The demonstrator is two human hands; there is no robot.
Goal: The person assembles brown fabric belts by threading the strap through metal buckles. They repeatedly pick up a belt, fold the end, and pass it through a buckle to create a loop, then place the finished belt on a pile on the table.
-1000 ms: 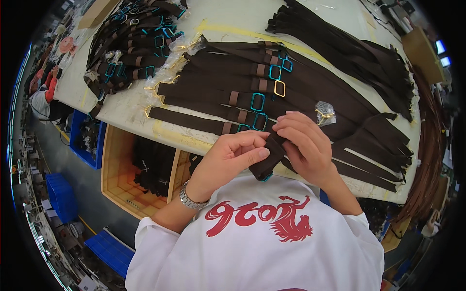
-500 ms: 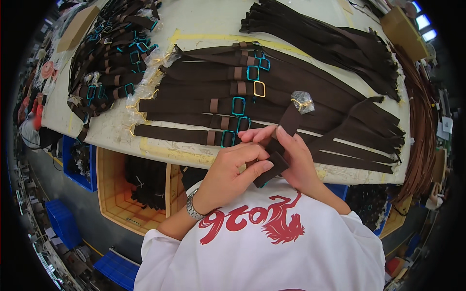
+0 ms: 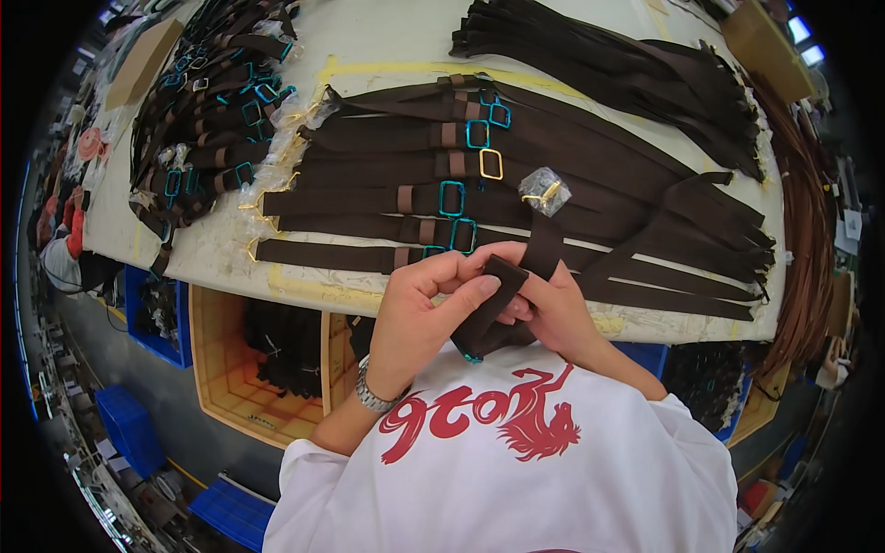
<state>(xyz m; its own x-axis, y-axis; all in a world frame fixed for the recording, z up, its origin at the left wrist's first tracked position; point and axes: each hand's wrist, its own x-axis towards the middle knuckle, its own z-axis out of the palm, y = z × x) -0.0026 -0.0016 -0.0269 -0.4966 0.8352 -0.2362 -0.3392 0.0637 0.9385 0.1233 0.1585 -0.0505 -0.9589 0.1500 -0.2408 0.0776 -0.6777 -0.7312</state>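
Close to my body, both hands hold a dark brown webbing strap [image 3: 546,241]. My left hand [image 3: 422,300], a metal watch on its wrist, is closed with thumb and fingers pinching a folded part of the strap near its end. My right hand [image 3: 560,313] is closed round the same strap, its fingertips partly hidden behind the fold. Past the right hand, the strap's far end carries a gold metal clasp [image 3: 546,192] in clear plastic. A bit of teal-coated buckle [image 3: 472,358] shows below the hands against my shirt.
Similar straps [image 3: 341,203] with teal and gold buckles lie in a row across the table [image 3: 369,41]. A strap bundle [image 3: 590,69] lies far right, and a buckled pile [image 3: 207,120] far left. A wooden bin [image 3: 217,369] and blue crates [image 3: 124,424] stand below the table edge.
My hands have shifted; the left thumb now lies along the folded strap, which is turned more upright. The wrapped clasp has moved slightly left and the strap under it hangs straighter.
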